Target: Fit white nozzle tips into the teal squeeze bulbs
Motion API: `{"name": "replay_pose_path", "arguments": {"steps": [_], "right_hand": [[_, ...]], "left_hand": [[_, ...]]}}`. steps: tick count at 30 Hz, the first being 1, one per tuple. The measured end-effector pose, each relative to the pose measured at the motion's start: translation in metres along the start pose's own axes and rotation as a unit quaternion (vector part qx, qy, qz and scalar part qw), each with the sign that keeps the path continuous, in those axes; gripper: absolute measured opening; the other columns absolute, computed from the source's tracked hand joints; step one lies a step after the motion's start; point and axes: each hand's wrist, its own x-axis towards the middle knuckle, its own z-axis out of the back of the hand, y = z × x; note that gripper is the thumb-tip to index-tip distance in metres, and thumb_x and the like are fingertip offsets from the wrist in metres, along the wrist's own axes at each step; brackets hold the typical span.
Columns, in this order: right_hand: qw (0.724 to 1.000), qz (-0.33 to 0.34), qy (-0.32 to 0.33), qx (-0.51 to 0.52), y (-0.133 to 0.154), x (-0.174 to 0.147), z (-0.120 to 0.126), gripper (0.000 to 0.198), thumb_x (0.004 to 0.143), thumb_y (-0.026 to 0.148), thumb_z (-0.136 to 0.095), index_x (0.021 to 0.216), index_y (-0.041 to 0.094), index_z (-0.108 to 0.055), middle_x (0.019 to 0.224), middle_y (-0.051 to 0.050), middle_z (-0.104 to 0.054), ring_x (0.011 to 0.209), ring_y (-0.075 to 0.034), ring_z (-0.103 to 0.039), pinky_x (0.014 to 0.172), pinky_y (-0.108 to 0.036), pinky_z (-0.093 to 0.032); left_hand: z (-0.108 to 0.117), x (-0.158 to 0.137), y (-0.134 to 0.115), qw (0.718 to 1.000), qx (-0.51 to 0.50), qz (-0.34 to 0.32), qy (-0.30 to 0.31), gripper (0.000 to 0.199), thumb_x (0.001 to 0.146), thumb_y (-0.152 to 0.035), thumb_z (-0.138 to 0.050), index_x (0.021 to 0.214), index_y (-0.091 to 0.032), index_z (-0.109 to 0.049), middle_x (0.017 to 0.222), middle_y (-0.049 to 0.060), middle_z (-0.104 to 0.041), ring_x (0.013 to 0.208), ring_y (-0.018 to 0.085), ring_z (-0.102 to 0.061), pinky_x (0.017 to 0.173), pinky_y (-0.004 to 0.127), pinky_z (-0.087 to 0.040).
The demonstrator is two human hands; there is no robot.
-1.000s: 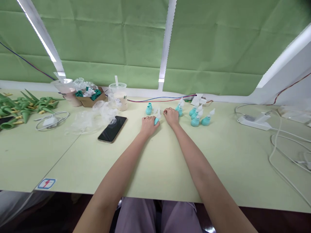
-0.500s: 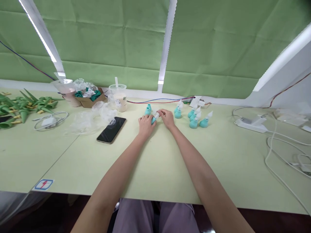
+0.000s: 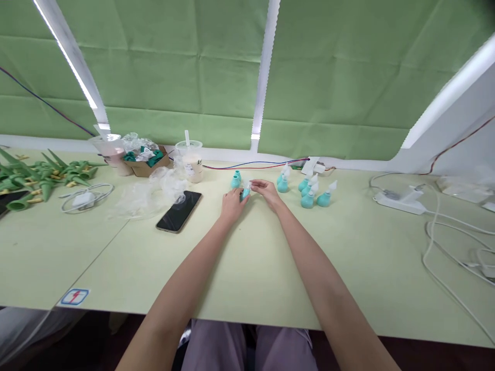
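My left hand (image 3: 232,203) is closed around a small teal squeeze bulb (image 3: 245,194) low over the table. A clear pointed nozzle (image 3: 248,185) tops this bulb. The fingertips of my right hand (image 3: 266,191) are pinched at the nozzle, from the right side. Just beyond my left hand stand teal bulbs without nozzles (image 3: 235,181), partly hidden by it. To the right of my right hand, several teal bulbs with clear nozzles (image 3: 324,199) stand upright in a loose group.
A black phone (image 3: 179,212) and a crumpled clear plastic bag (image 3: 145,193) lie to the left. Behind them are a drink cup (image 3: 192,167) and a cardboard box (image 3: 144,169). Green cone-shaped pieces (image 3: 46,172) pile up far left; a white power strip (image 3: 399,201) sits right.
The held bulb and nozzle have tipped more upright between my hands. My right fingers remain at the nozzle. The whole view has shifted slightly.
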Motion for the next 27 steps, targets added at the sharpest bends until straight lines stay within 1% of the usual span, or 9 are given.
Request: {"name": "replay_pose_path", "arguments": {"steps": [2,3,5,7,11,15,20,24,27], "right_hand": [[1.000,-0.003,-0.008,-0.003,0.002,0.000,0.005,0.035,0.051,0.037,-0.080,0.079,0.019,-0.068,0.086,-0.004,-0.068,0.085,-0.017,-0.061,0.081,-0.032,-0.050],[1.000,-0.008,0.002,-0.006,0.003,0.000,0.006,0.035,0.052,0.038,-0.079,0.080,0.020,-0.068,0.089,-0.004,-0.068,0.086,-0.017,-0.061,0.079,-0.031,-0.050],[0.999,-0.016,0.033,-0.016,0.006,-0.001,0.005,0.038,0.055,0.038,-0.078,0.088,0.022,-0.068,0.097,-0.004,-0.067,0.089,-0.017,-0.061,0.075,-0.029,-0.051],[0.998,-0.023,0.052,-0.029,0.009,-0.002,0.003,0.042,0.056,0.038,-0.077,0.093,0.022,-0.067,0.100,-0.005,-0.067,0.090,-0.017,-0.061,0.072,-0.028,-0.051],[0.997,-0.026,0.060,-0.047,0.015,-0.003,-0.004,0.039,0.052,0.035,-0.079,0.086,0.018,-0.068,0.090,-0.005,-0.069,0.083,-0.017,-0.063,0.070,-0.028,-0.050],[0.996,-0.007,0.084,-0.034,0.015,0.000,-0.010,0.039,0.048,0.029,-0.081,0.082,0.016,-0.067,0.085,-0.006,-0.070,0.078,-0.018,-0.064,0.072,-0.032,-0.052],[0.996,0.052,0.035,-0.058,0.012,0.007,-0.018,0.034,0.046,0.027,-0.080,0.075,0.016,-0.068,0.075,-0.004,-0.071,0.079,-0.022,-0.066,0.076,-0.035,-0.053],[0.994,0.088,0.005,-0.062,0.012,0.005,-0.029,0.027,0.053,0.031,-0.075,0.076,0.017,-0.069,0.077,-0.003,-0.071,0.080,-0.022,-0.067,0.078,-0.034,-0.053],[0.992,0.111,-0.043,-0.047,0.011,-0.001,-0.042,0.023,0.059,0.032,-0.070,0.077,0.017,-0.069,0.080,-0.003,-0.070,0.082,-0.021,-0.066,0.079,-0.032,-0.052]], "left_hand": [[0.000,-0.001,-0.001,1.000,-0.001,-0.001,-0.001,0.026,0.086,-0.037,-0.049,0.103,-0.020,-0.059,0.100,0.006,-0.063,0.091,0.020,-0.056,0.081,0.032,-0.038],[0.001,-0.001,-0.001,1.000,0.005,-0.002,-0.007,0.025,0.085,-0.036,-0.049,0.102,-0.020,-0.059,0.099,0.006,-0.063,0.092,0.020,-0.056,0.081,0.032,-0.038],[0.001,-0.002,-0.001,1.000,0.022,-0.004,-0.021,0.025,0.084,-0.035,-0.051,0.103,-0.021,-0.059,0.100,0.006,-0.063,0.096,0.021,-0.055,0.082,0.033,-0.037],[0.001,-0.002,-0.001,0.999,0.036,-0.004,-0.029,0.024,0.083,-0.034,-0.052,0.103,-0.022,-0.059,0.100,0.006,-0.062,0.099,0.021,-0.053,0.082,0.033,-0.037],[0.001,-0.001,0.000,0.998,0.052,0.004,-0.025,0.024,0.085,-0.037,-0.048,0.098,-0.021,-0.061,0.100,0.006,-0.063,0.098,0.021,-0.052,0.084,0.035,-0.034],[0.003,0.001,0.001,0.997,0.065,-0.005,-0.030,0.032,0.088,-0.044,-0.043,0.093,-0.022,-0.066,0.095,0.006,-0.064,0.096,0.022,-0.053,0.085,0.037,-0.033],[0.006,0.005,0.004,0.993,0.102,-0.005,-0.050,0.034,0.087,-0.045,-0.043,0.086,-0.022,-0.069,0.086,0.007,-0.063,0.089,0.022,-0.055,0.085,0.037,-0.030],[0.010,0.009,0.008,0.990,0.130,-0.004,-0.058,0.038,0.089,-0.045,-0.040,0.084,-0.020,-0.069,0.082,0.008,-0.060,0.081,0.020,-0.056,0.081,0.036,-0.030],[0.015,0.012,0.011,0.988,0.141,-0.004,-0.065,0.039,0.090,-0.044,-0.038,0.083,-0.020,-0.068,0.083,0.008,-0.060,0.079,0.019,-0.056,0.079,0.035,-0.029]]}}
